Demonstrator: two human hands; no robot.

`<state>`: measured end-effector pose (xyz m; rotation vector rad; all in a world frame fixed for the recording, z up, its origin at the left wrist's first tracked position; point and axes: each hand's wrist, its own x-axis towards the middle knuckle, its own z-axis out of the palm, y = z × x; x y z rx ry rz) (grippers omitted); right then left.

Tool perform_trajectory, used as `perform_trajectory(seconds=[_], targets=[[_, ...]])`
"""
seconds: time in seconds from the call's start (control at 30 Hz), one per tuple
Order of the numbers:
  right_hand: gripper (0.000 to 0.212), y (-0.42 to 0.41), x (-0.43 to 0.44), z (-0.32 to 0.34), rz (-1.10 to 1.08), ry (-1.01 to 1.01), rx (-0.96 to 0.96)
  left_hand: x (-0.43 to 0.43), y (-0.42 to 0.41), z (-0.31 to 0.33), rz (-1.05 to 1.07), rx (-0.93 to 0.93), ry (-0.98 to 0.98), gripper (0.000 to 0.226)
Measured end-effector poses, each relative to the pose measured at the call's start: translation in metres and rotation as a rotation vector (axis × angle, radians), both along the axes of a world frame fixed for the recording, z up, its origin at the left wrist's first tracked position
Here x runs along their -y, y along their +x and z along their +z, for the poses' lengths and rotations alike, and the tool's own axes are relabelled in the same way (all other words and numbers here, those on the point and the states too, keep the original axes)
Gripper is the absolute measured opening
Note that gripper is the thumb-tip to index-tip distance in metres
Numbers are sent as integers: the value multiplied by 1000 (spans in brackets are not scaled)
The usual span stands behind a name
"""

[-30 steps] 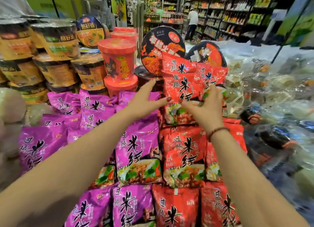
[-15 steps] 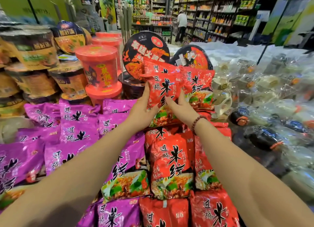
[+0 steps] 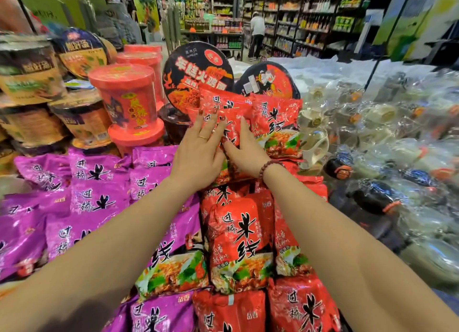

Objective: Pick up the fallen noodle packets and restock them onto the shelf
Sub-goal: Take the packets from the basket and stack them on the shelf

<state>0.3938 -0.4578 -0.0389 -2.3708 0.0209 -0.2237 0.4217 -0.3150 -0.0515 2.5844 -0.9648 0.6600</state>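
A red noodle packet [image 3: 232,108] lies at the top of the red packet column [image 3: 238,234] on the display, in front of a round black bowl lid [image 3: 196,73]. My left hand [image 3: 198,150] rests flat on its left part, fingers spread. Just to the right, my right hand [image 3: 246,152] also presses flat on it, thumb pointing left. Neither hand is closed around the packet. Another red packet [image 3: 275,118] sits beside it on the right. The packet's lower half is hidden under my hands.
Purple noodle packets [image 3: 99,182] fill the display to the left. Behind them stand red cup noodles [image 3: 126,100] and stacked brown bowls [image 3: 29,70]. Clear-wrapped goods [image 3: 385,133] pile up on the right. A person [image 3: 257,33] stands in the far aisle between shelves.
The red packet, held up in both hands before, has been laid on top of the red column. My hands have let go and now lie flat on it.
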Motion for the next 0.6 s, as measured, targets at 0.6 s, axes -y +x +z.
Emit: perform_trajectory(seconds=[0.6], targets=[[70, 13, 122, -18, -91, -68, 8, -15, 6, 3, 18, -45, 182, 78]])
